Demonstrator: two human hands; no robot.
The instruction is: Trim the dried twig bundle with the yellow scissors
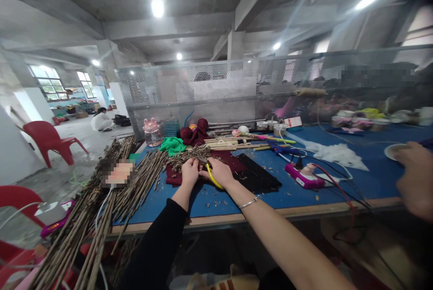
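My right hand [219, 173] is closed around yellow-handled scissors [214, 178], whose dark blades point up and left over dried plants. Close beside it, my left hand [190, 171] has its fingers pinched on a dried plant stem at the edge of a brown, crumpled heap of dried plants [192, 153]. The heap lies on a dark red cloth [233, 162], and my fingers hide the cut spot. A black cloth [259, 177] spreads to the right. Long bundles of dried stalks [140, 186] rest at the left, overhanging the table edge.
The blue table [216, 202] carries plant scraps, a purple power strip [304, 176] with cables, a green cloth [173, 145], and a pink-lidded jar [152, 133]. Behind stands a perforated metal screen [189, 96]. Another person's hand [416, 181] is at the right beside a bowl. Red chairs [50, 141] stand left.
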